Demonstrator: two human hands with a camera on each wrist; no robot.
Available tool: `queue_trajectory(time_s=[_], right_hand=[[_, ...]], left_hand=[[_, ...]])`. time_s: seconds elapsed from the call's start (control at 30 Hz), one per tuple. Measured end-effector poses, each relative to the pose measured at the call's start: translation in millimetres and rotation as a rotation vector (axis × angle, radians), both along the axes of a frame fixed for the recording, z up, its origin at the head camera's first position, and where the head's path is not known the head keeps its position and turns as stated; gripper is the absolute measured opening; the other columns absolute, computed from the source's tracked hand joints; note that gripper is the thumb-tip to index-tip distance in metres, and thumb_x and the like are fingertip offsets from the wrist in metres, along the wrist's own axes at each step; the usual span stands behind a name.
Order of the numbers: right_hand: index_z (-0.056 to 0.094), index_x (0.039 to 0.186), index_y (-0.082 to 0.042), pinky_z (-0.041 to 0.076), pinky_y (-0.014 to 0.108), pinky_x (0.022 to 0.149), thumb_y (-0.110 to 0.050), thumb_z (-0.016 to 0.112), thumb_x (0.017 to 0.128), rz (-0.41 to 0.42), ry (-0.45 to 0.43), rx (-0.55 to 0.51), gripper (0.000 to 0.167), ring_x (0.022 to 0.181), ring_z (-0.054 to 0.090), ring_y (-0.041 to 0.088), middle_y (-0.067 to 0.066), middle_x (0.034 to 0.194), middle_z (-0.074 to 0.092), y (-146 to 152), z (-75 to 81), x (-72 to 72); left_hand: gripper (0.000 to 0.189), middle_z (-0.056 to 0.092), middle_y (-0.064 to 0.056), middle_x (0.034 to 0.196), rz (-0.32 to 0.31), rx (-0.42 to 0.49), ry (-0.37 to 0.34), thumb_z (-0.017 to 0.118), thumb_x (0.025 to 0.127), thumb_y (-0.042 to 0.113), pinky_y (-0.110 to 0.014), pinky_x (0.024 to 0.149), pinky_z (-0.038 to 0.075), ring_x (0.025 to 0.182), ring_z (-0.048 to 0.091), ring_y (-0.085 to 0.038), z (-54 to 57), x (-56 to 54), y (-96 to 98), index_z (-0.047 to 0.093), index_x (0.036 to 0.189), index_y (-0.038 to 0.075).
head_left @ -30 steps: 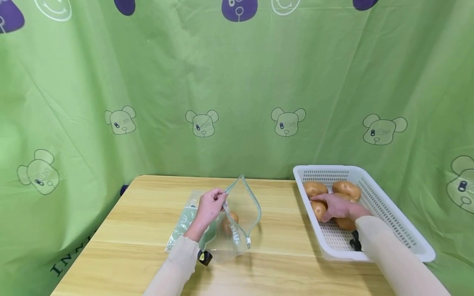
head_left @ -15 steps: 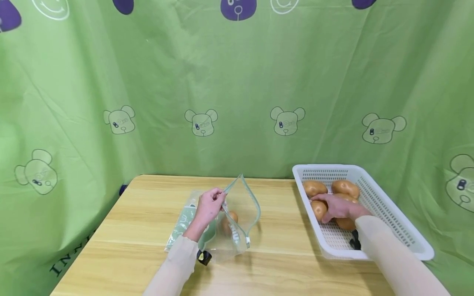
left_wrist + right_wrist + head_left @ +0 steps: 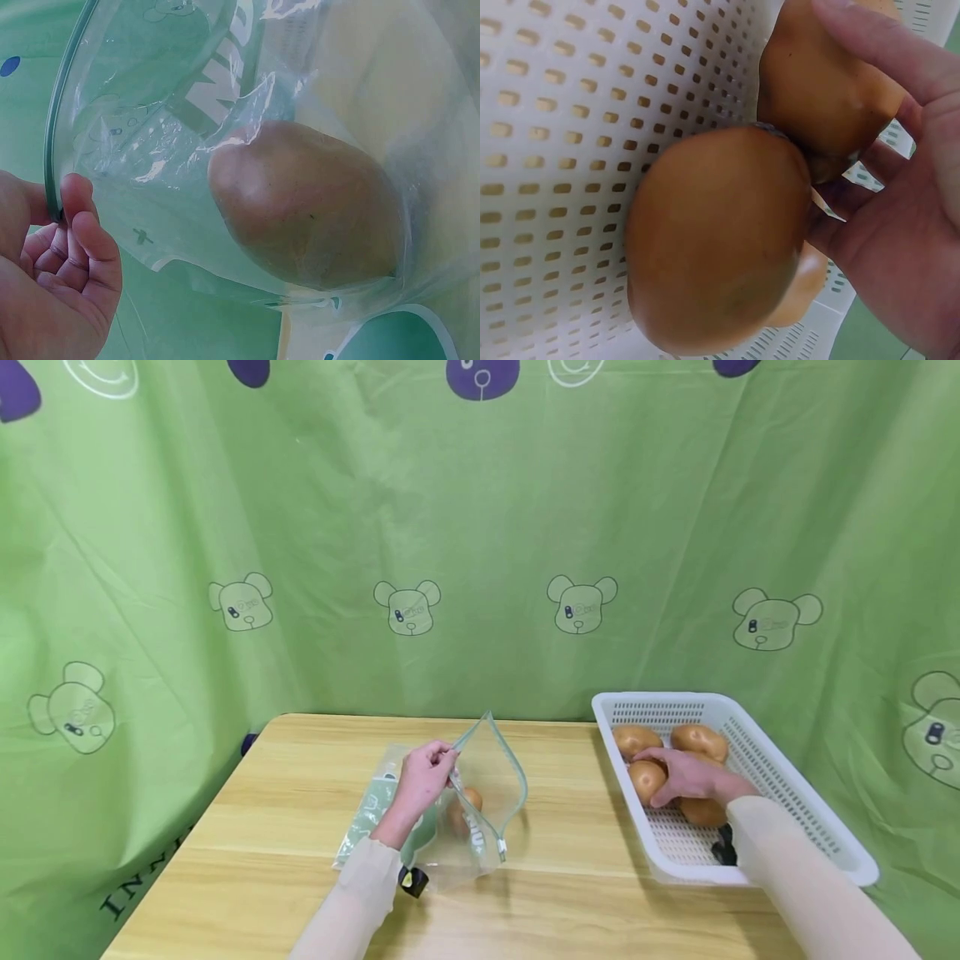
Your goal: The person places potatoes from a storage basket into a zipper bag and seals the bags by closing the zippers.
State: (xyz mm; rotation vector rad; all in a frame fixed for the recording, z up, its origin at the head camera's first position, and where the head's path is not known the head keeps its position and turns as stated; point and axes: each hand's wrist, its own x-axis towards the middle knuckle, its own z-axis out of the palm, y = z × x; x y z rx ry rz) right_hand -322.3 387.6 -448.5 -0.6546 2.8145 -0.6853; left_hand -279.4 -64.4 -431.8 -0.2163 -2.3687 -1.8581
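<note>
My left hand (image 3: 426, 774) pinches the green-edged rim of a clear zip bag (image 3: 498, 760), whose mouth gapes toward the right. Inside the bag lies one brown potato (image 3: 307, 206), seen through the plastic in the left wrist view. Over in the white basket (image 3: 780, 793), my right hand (image 3: 692, 776) grips a potato (image 3: 829, 82) near the basket's left wall, thumb on one side and fingers curled round the other. Another potato (image 3: 716, 240) lies right beside that hand in the right wrist view.
More potatoes (image 3: 701, 741) lie around the right hand in the basket. Flat green-printed plastic packaging (image 3: 369, 817) lies on the wooden table (image 3: 262, 835) under the left forearm. A green curtain (image 3: 480, 527) hangs behind the table.
My right hand has shifted slightly, its fingers drawing in around the potato, which has moved a little with it. The left hand and the bag hold still.
</note>
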Motion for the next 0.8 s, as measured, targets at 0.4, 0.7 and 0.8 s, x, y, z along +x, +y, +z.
queue_trajectory(time_s=[0.4,0.7,0.8], right_hand=[[0.047,0.132,-0.002,0.040,0.055,0.090,-0.027,0.085,0.064,-0.019,0.022,-0.036,0.082,0.104,0.054,0.035,0.023,0.122,0.053,4.5,12.8,5.5],[0.041,0.137,-0.002,0.044,0.057,0.086,-0.029,0.085,0.065,-0.060,0.016,-0.069,0.088,0.105,0.053,0.040,0.030,0.129,0.046,2.2,28.7,9.2],[0.043,0.137,-0.003,0.045,0.052,0.085,-0.028,0.085,0.065,-0.046,0.049,-0.061,0.087,0.104,0.054,0.037,0.026,0.129,0.048,0.7,32.9,10.0]], left_hand=[[0.011,0.060,-0.003,0.067,0.003,-0.005,0.010,0.059,0.093,0.012,-0.022,0.049,0.048,0.054,0.054,-0.012,0.7,0.1,2.3,0.067,0.090,0.005],[0.010,0.061,-0.004,0.067,-0.008,-0.003,0.003,0.059,0.093,0.011,-0.024,0.050,0.049,0.054,0.055,-0.013,0.9,0.0,2.4,0.066,0.091,0.005],[0.010,0.061,-0.004,0.068,-0.006,-0.006,-0.006,0.059,0.093,0.012,-0.025,0.051,0.050,0.055,0.055,-0.013,0.6,0.0,2.7,0.066,0.091,0.005]])
